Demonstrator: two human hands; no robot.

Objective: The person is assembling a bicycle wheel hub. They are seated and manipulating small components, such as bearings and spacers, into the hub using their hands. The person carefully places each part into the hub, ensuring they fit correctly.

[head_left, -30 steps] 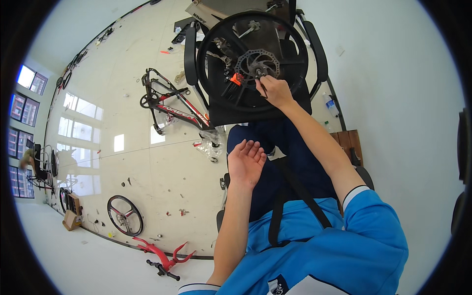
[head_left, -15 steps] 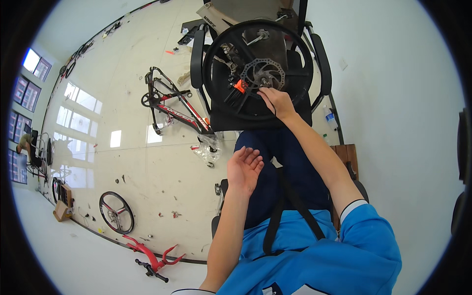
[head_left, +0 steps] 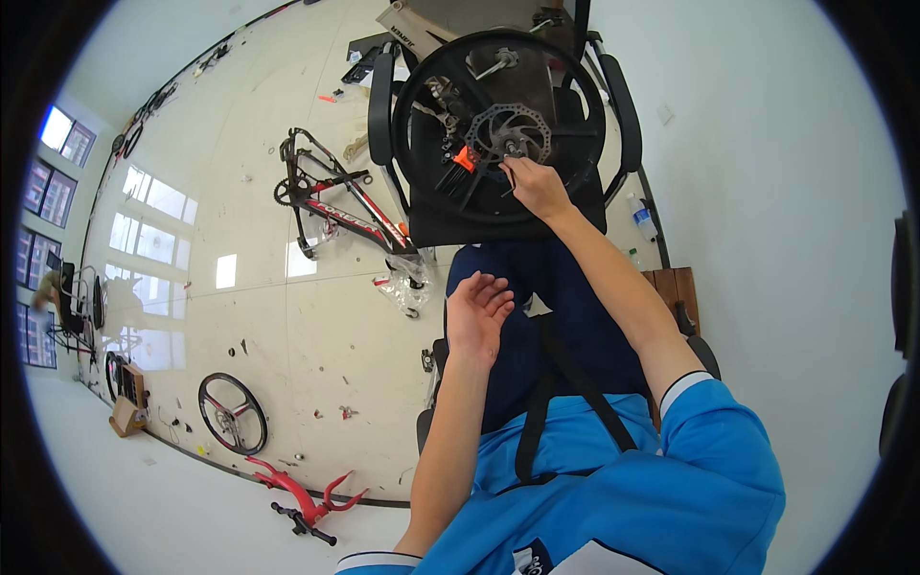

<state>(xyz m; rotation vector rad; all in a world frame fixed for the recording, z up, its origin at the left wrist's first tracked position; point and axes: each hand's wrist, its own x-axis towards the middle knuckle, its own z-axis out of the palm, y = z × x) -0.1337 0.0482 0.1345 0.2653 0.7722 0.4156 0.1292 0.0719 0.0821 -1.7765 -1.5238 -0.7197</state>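
Observation:
A black spoked wheel [head_left: 410, 182] lies flat on the black office chair [head_left: 450, 230] in front of me. Its silver-grey brake disc [head_left: 537, 131] faces up around the hub. Just below the hub, my right hand [head_left: 541, 189] pinches a thin dark tool, perhaps a hex key; its tip is too small to make out. My left hand [head_left: 477, 314] hovers over my lap, palm up, with loosely curled fingers and nothing in it. Beside the disc, an orange-and-black piece [head_left: 466, 158] sits among small dark tools.
A black-and-red bicycle frame [head_left: 359, 225] lies on the floor to the left. Farther down are another wheel [head_left: 264, 422] and a red fork-like frame part [head_left: 305, 498]. At the right, a plastic bottle [head_left: 642, 218] stands near a wooden box [head_left: 678, 297] by the wall.
My right hand has turned a little at the hub, and the thin tool shows at a different angle. The left hand stays raised over my lap. The view has shifted slightly.

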